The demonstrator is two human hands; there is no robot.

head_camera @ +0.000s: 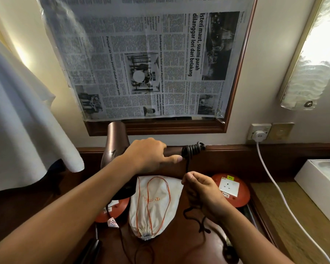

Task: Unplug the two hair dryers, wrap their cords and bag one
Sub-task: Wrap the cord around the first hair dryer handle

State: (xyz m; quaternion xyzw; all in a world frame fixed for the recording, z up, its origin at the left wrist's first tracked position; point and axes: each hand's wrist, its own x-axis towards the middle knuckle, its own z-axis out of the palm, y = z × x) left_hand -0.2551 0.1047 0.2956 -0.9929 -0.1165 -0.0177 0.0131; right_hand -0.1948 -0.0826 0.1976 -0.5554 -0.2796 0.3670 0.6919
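Observation:
My left hand (150, 156) grips the handle of a bronze-brown hair dryer (115, 145), held up above the wooden desk. Several turns of its black cord (193, 149) are coiled around the handle's end. My right hand (200, 189) pinches the loose cord just below the coil, and the rest of it trails down past my wrist to a black plug (230, 253). A white drawstring bag with orange string (153, 204) lies flat on the desk under my hands. Part of another dark object (90, 251) shows at the bottom left.
Two round red socket units (240, 189) (112, 210) sit on the desk either side of the bag. A white plug (259, 135) with a white cable is in the wall socket at right. A white box (320, 180) stands at far right. A newspaper-covered mirror (151, 60) hangs ahead.

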